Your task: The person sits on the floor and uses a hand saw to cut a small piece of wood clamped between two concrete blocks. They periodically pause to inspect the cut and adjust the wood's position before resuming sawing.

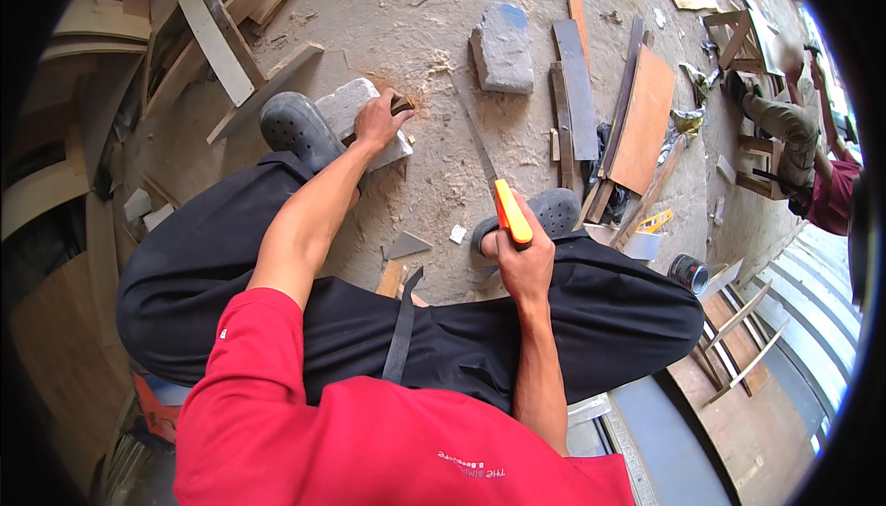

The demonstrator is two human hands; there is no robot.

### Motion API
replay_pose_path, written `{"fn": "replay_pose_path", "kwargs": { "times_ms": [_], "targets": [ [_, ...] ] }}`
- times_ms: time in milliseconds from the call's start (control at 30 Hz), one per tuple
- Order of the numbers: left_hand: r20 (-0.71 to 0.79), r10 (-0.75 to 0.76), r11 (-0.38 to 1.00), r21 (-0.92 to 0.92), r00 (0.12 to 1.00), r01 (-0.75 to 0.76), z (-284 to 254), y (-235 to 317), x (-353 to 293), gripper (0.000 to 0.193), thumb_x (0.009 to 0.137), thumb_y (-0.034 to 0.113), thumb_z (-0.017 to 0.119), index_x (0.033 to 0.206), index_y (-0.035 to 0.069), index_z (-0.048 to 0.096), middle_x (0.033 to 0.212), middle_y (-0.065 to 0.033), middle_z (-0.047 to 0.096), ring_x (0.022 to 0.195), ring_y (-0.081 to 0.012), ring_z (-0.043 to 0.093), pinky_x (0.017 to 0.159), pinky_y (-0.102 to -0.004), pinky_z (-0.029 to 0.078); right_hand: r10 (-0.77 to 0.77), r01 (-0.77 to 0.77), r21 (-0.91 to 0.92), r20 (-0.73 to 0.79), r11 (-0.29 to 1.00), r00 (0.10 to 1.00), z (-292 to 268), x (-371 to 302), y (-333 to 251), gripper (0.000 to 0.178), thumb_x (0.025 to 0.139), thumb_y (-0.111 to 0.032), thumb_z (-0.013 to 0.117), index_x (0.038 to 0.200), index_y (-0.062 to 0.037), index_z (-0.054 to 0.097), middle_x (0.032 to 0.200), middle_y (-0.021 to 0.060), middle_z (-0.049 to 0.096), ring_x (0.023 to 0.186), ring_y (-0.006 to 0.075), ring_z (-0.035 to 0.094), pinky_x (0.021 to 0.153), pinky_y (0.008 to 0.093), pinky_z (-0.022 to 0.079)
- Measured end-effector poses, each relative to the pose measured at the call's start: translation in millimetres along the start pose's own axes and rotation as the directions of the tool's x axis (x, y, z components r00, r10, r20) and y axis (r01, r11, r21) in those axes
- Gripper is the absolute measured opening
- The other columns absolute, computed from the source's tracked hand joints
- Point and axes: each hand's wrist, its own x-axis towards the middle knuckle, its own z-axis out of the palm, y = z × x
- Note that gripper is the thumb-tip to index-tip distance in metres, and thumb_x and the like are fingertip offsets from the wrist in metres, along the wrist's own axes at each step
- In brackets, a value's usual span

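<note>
In my right hand [526, 261] is a handsaw [510, 208] with a yellow and orange handle, my fingers wrapped round it. Its narrow blade points up and away over the dusty floor, apart from any wood. My left hand [376, 122] is closed on a short piece of brown wood [402, 105] and presses it on a pale concrete block [345, 101]. The wood's end sticks out past my fingers, with reddish sawdust on the floor beside it. My left foot, in a dark grey clog [297, 128], rests against that block; my right clog [557, 211] is behind the saw hand.
Another concrete block [505, 52] lies ahead. Boards and a brown panel [643, 123] lie to the right, near a small can [688, 273]. Wooden pieces [212, 35] are heaped at left. Offcuts [407, 246] lie between my legs. Another person [784, 123] sits at far right.
</note>
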Motion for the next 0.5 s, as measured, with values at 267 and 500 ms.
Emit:
{"fn": "replay_pose_path", "kwargs": {
  "times_ms": [267,500],
  "targets": [
    [-0.055,0.011,0.999,-0.044,0.998,-0.014,12.5,3.1,-6.6,0.025,0.077,0.021,0.072,0.095,0.010,0.060,0.088,-0.0122,0.067,0.092,-0.0321,0.063,0.088,-0.0419,0.047,-0.061,0.062,-0.022,0.031,0.998,0.998,6.8,2.0,4.4,0.051,0.078,-0.002,0.061,0.129,-0.0058,0.057,0.100,0.0239,0.067,0.091,0.0348,0.068,0.080,0.0362,0.052],
    [0.016,0.213,0.965,0.151,0.977,-0.213,21.9,-3.9,-23.1,0.048,0.083,0.043,0.064,0.115,0.008,0.060,0.119,-0.0156,0.062,0.125,-0.0269,0.049,0.114,-0.0542,0.010,-0.017,0.023,-0.042,0.127,0.999,0.992,8.6,-1.3,7.4,0.051,0.078,-0.001,0.063,0.128,-0.0044,0.058,0.107,0.0208,0.067,0.095,0.0326,0.068,0.082,0.0334,0.052]
  ]
}}
